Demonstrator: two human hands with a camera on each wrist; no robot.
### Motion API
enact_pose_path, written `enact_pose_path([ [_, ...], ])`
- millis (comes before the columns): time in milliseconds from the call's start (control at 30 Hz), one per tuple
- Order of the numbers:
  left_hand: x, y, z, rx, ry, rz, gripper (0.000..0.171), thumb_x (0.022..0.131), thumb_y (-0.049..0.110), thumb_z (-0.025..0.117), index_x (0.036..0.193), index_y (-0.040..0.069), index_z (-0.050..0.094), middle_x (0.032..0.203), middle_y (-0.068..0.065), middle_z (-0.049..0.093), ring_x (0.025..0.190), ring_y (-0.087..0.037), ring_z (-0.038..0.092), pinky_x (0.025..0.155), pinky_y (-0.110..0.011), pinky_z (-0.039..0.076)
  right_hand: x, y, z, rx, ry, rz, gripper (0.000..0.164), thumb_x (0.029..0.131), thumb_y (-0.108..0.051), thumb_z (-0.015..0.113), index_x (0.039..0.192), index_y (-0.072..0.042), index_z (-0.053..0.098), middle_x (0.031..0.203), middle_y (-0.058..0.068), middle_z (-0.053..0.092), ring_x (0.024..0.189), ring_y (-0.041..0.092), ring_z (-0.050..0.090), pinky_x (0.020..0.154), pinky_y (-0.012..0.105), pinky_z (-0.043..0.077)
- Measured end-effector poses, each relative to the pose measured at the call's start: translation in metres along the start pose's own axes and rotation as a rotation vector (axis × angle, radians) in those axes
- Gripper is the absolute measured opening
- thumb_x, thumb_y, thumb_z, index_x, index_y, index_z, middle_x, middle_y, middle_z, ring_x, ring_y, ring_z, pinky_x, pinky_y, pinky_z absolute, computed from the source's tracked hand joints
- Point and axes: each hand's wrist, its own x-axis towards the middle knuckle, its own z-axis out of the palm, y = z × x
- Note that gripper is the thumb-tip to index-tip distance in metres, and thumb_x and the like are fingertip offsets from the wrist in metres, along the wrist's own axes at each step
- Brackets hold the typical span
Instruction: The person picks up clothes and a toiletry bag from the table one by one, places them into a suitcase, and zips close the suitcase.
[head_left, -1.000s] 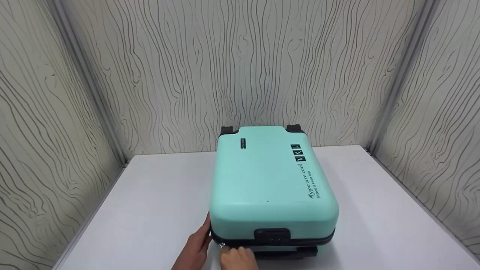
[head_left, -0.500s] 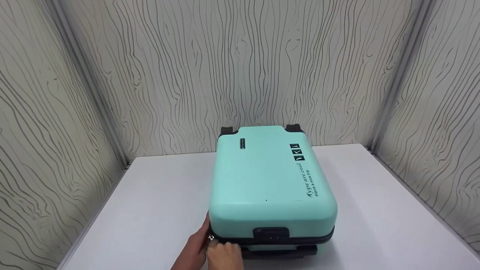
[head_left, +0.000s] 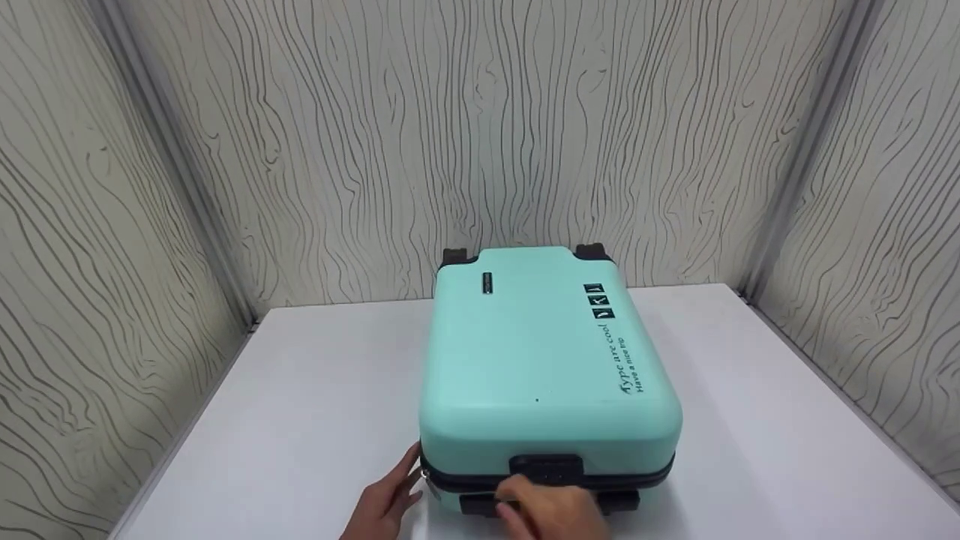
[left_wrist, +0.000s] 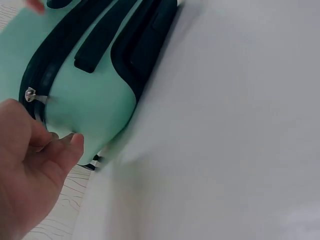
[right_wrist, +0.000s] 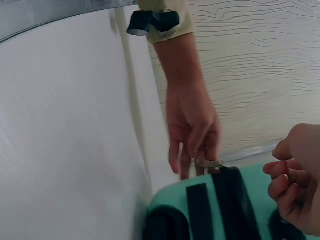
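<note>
A mint-green hard-shell suitcase [head_left: 540, 345] lies flat on a white table. A dark zipper band [head_left: 480, 481] runs round its side. At the front left corner the metal zipper pull [left_wrist: 31, 95] hangs loose. My left hand [head_left: 382, 501] is beside that corner, its fingertips at the suitcase's left side, close to the pull. Blurred in the head view, my right hand [head_left: 559, 510] is in front of the black lock [head_left: 546, 469]. Its fingers are loosely bent with nothing between them in the right wrist view.
Black wheels [head_left: 454, 256] stick out at the suitcase's far end, near the patterned back wall [head_left: 480, 135]. A black handle [left_wrist: 97, 45] runs along the front side below the zipper. Patterned panels also stand left and right of the table [head_left: 315, 390].
My right hand first pulls the zipper pull left to the corner, then lets go and moves right, to the front of the lock. My left hand stays at the left side, its fingers more spread.
</note>
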Motion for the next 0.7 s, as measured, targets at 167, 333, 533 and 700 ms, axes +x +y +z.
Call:
enact_pose_path([
  [167, 0.001, 0.011, -0.005, 0.016, 0.102, 0.005, 0.05, 0.1, 0.007, 0.034, 0.148, 0.004, 0.018, 0.152, -0.018, 0.019, 0.134, -0.038, 0.032, 0.097, -0.031, 0.045, -0.005, 0.028, -0.051, -0.13, 0.465, 0.126, 0.018, 0.071, 0.0, 0.067, 0.087, -0.01, 0.066, 0.081, -0.004, 0.059, 0.073, 0.006, 0.051, 0.064, 0.013, 0.041],
  [333, -0.001, 0.016, -0.004, 0.089, 0.167, 0.022, 0.048, 0.1, 0.007, 0.033, 0.146, 0.001, 0.022, 0.149, -0.018, 0.027, 0.133, -0.036, 0.034, 0.1, -0.034, 0.042, -0.009, 0.059, -0.077, -0.096, 0.268, 0.621, 0.048, 0.087, -0.026, 0.065, 0.128, -0.006, 0.048, 0.125, 0.018, 0.041, 0.114, 0.032, 0.038, 0.09, 0.044, 0.038],
  [533, 0.002, 0.02, -0.001, 0.157, 0.155, 0.065, 0.053, 0.095, -0.004, 0.036, 0.145, -0.001, 0.02, 0.148, -0.017, 0.029, 0.133, -0.033, 0.035, 0.103, -0.039, 0.038, -0.008, 0.085, -0.09, 0.257, -0.028, 0.849, 0.078, 0.093, -0.047, 0.047, 0.148, -0.01, 0.007, 0.153, 0.021, 0.013, 0.137, 0.043, 0.02, 0.102, 0.061, 0.031],
  [700, -0.002, 0.028, 0.021, 0.065, 0.056, 0.078, 0.074, 0.075, -0.018, 0.029, 0.146, -0.001, 0.014, 0.15, -0.016, 0.023, 0.136, -0.036, 0.028, 0.099, -0.034, 0.043, -0.005, 0.116, -0.105, 0.432, -0.035, 0.871, 0.074, 0.094, -0.04, 0.05, 0.149, -0.013, 0.008, 0.153, 0.02, 0.012, 0.135, 0.046, 0.023, 0.103, 0.06, 0.031],
])
